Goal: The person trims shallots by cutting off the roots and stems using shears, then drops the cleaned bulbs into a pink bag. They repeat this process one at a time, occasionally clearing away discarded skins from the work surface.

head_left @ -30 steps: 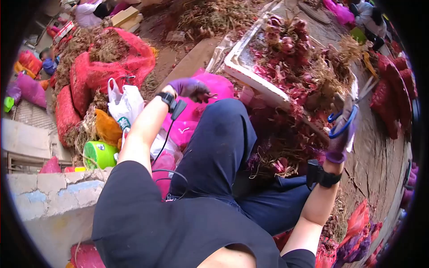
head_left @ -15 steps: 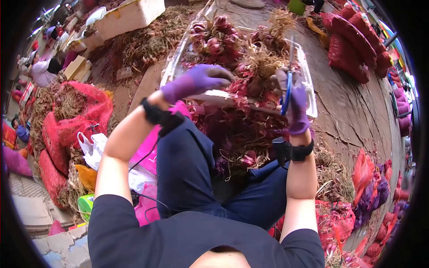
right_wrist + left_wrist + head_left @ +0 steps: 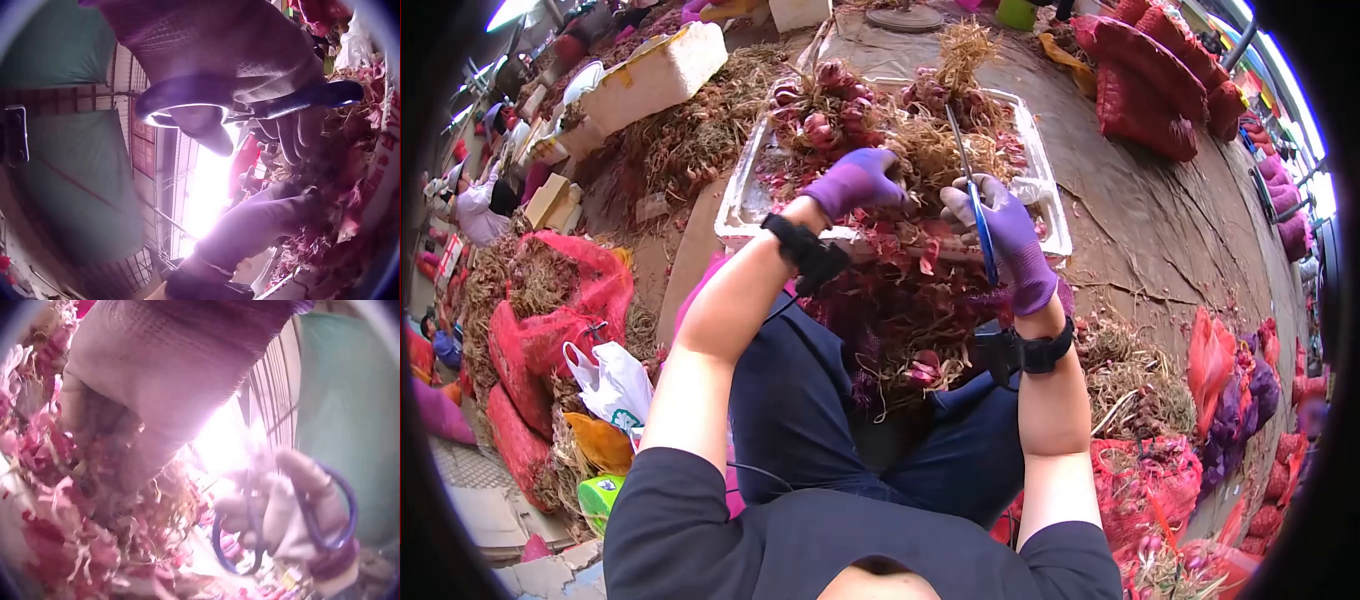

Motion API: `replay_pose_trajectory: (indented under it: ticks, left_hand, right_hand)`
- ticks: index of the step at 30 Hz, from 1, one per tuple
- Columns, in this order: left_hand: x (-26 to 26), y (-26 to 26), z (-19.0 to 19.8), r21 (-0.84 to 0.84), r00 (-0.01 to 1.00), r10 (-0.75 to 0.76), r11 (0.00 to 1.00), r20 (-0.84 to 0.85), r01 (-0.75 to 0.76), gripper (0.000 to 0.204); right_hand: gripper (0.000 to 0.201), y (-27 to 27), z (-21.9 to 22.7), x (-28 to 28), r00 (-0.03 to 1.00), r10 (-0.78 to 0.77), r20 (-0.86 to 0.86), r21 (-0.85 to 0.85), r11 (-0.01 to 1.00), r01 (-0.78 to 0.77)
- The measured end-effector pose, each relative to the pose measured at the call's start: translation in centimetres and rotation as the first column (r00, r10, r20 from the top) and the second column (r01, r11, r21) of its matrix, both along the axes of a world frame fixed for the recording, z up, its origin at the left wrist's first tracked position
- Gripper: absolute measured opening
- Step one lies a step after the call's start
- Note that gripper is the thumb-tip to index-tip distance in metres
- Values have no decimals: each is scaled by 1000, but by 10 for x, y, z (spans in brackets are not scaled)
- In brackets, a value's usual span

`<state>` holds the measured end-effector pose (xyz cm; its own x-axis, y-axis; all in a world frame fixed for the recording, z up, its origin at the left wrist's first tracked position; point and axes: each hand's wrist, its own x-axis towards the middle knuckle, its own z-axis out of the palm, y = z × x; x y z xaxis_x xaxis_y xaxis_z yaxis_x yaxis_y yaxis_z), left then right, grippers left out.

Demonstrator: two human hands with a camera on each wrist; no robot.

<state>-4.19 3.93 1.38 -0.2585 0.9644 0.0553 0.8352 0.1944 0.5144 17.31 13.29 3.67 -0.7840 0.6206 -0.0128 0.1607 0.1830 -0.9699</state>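
Note:
Blue-handled scissors are in my gloved right hand, its thumb through one loop in the right wrist view, blades pointing away over the white foam tray. Red bulbs and dry roots lie in that tray. My left hand, in a purple glove, reaches to the tray's near part, left of the scissors. In the left wrist view the left hand bends its fingers down into pink skins; its fingertips and anything between them are hidden.
Loose red skins are heaped between the tray and my legs. Red net sacks stand at the back right, more net bags at the near right. At left are a white plastic bag and a red net.
The view has swung, bringing the tray toward the middle. My left hand has come from over the pink bag to the tray's near part; the right hand, still gripping the scissors, is now nearer the left.

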Motion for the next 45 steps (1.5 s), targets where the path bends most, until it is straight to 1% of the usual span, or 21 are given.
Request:
replay_pose_trajectory:
  ticks: [2,4,6,8,10,15,18,20,22,24,25,26,28,29,30,32,36,38,39,44,45]
  left_hand:
    - [-8,-14,-1,-11,804,58,998,591,-63,46]
    - [-10,-28,9,-92,754,37,995,656,32,52]
    - [-1,-36,-4,127,358,-54,975,932,-184,50]
    - [2,-40,-10,125,358,-28,960,933,-250,44]
    - [2,-43,-15,196,246,-106,904,964,-380,36]
    - [-11,-51,-16,266,286,-141,844,948,-465,35]
    - [-10,-52,-14,291,321,-183,898,929,-329,49]
    - [-1,-55,-3,323,579,-89,892,811,-315,69]
    - [2,-56,-2,314,643,-82,915,762,-255,82]
    - [5,-53,-9,430,872,-6,871,489,-235,82]
    - [1,-48,-13,434,907,31,871,419,-230,79]
    - [0,-46,-16,435,907,27,871,420,-227,79]
    - [7,-45,-5,390,456,-292,910,841,-137,75]
    - [11,-48,-2,295,383,-204,935,901,-196,71]
    - [11,-47,-5,298,387,-206,934,899,-195,71]
    - [14,-42,-17,444,437,-302,854,848,-271,67]
    - [19,-40,-14,503,312,-418,817,853,-282,66]
    - [24,-43,-7,513,299,-430,800,852,-310,59]
    - [25,-45,-6,468,368,-360,842,857,-266,52]
    - [40,-45,-2,253,642,-48,940,765,-231,41]
    - [43,-47,1,286,591,-88,925,802,-249,42]
  right_hand:
    - [54,0,-1,0,999,35,-24,-29,999,-36]
    - [50,-15,21,4,984,134,121,-220,970,-105]
    - [48,-17,21,2,966,214,145,-253,952,-173]
    - [52,-14,8,1,904,375,203,-458,853,-251]
    - [51,-19,5,1,915,337,222,-447,869,-212]
    - [42,-24,-3,-5,908,366,205,-575,796,-191]
    - [39,-33,-5,-13,926,322,197,-567,808,-161]
    - [40,-37,-4,-19,963,239,126,-517,844,-142]
    - [44,-31,-16,-29,963,264,47,-628,758,-177]
    - [45,-29,-18,-35,982,152,115,-466,881,-82]
    - [45,-31,-14,-36,979,103,174,-392,920,-28]
    - [45,-28,-15,-37,980,99,174,-390,921,-24]
    - [49,-20,-19,-39,994,-66,86,-402,911,96]
    - [58,-17,-19,-32,998,-68,1,-468,881,61]
    - [71,-5,-19,-33,993,104,-53,-639,760,-113]
    - [83,0,-29,-26,974,194,-114,-680,700,-219]
    - [84,-18,-5,-16,945,247,-214,-757,569,-320]
    - [76,-14,-7,-14,966,234,-110,-607,754,-252]
    - [62,-24,-4,-21,989,99,-109,-470,872,-139]
    - [41,-10,5,-11,974,210,88,-401,902,-159]
    - [38,-4,10,-3,948,301,102,-450,864,-225]
